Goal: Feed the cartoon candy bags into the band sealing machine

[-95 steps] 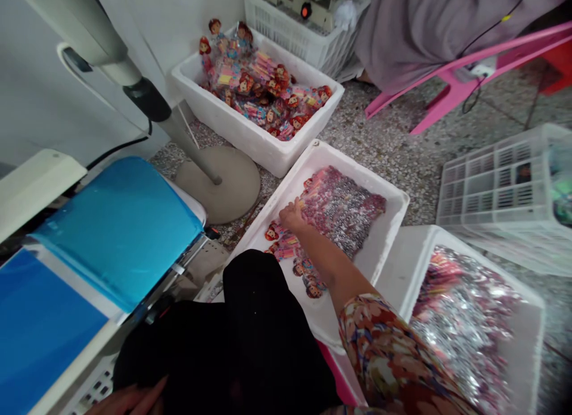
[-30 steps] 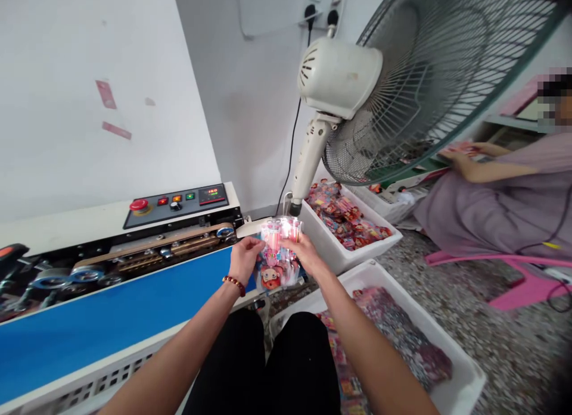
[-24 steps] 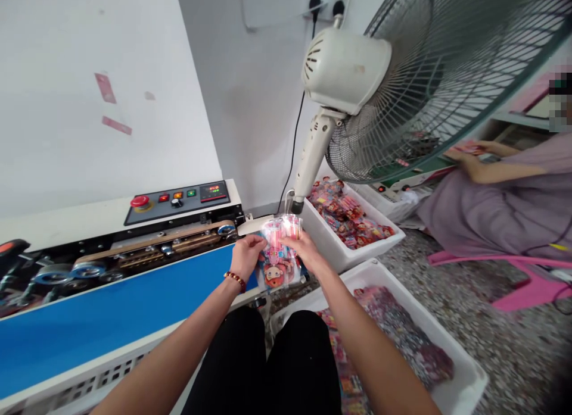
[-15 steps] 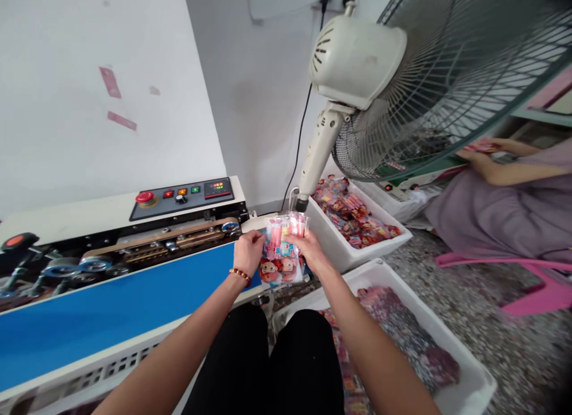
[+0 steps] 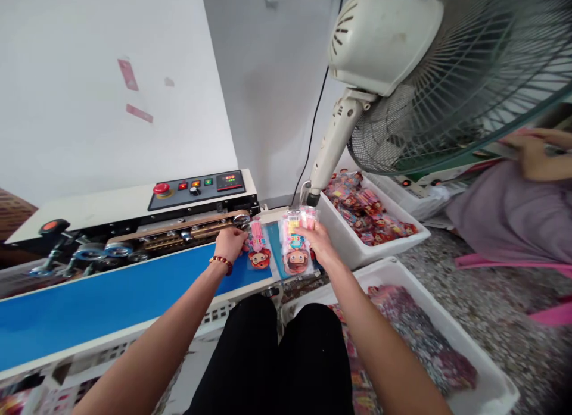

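My left hand, with a beaded bracelet on the wrist, pinches the left edge of a clear printed packet holding pink sticks and a cartoon face. That packet hangs over the blue conveyor belt, at the right end of the sealing machine. My right hand is closed on several similar packets, fanned together, just right of the first one. The thumb lies over their front; the other fingers are mostly hidden behind.
A large fan leans in from the upper right. Two white bins hold packets: one beyond my right hand, one beside my knees. At the far right sits another person by a pink stool.
My left hand has moved left with one packet, parting it from the packets in my right hand. The whole view has shifted slightly, and the other person's hands have moved.
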A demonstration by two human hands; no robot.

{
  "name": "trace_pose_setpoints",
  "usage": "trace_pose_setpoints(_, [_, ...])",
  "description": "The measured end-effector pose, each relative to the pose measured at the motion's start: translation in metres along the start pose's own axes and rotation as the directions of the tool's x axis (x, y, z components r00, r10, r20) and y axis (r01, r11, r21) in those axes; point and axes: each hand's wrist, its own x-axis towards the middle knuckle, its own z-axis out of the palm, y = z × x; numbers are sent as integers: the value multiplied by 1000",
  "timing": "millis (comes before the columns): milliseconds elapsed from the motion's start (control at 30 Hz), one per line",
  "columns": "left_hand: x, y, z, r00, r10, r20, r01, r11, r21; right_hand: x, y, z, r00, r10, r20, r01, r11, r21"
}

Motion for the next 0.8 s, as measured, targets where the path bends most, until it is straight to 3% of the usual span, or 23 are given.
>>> trace_pose_setpoints(100, [-6, -17, -24, 999, 16, -33, -15, 999, 29, 0, 1, 2, 1000, 1, -10, -1, 1000, -8])
trace_pose_setpoints(167, [-15, -29, -39, 988, 52, -144, -44, 997, 63, 1, 1, 3, 1000, -3, -17, 3, 1000, -1])
trace_pose_setpoints(267, [-34, -40, -43, 909, 218, -356, -171, 972, 159, 1, 0, 4, 1000, 16, 6, -16, 1000, 26])
trace_pose_setpoints(300, [-40, -38, -38, 897, 272, -349, -224, 959, 172, 0, 0, 4, 1000, 24, 18, -25, 999, 34])
trace_pose_setpoints(367, [-50, -27, -19, 924, 324, -205, -304, 945, 121, -1, -2, 4, 999, 33, 34, -34, 999, 42])
trace_pose_setpoints(467, [-53, 4, 20, 953, 297, 60, -297, 955, -9, -3, -3, 6, 998, 31, 47, -32, 999, 31])
trace_pose_setpoints(533, [-50, 22, 40, 954, 266, 140, -261, 964, -53, -3, -2, 7, 998, 23, 51, -24, 999, 25])
trace_pose_setpoints(633, [-45, 34, 57, 973, 207, 101, -194, 973, -125, -3, 0, 8, 999, -3, 54, 2, 1000, 24])
trace_pose_setpoints(733, [-40, 31, 62, 980, 196, 28, -186, 962, -198, -3, 1, 8, 998, -41, 38, 42, 999, -29])
trace_pose_setpoints(800, [-35, 27, 63, 983, 179, 48, -163, 960, -229, -3, 0, 7, 997, -70, 14, 71, 993, -90])
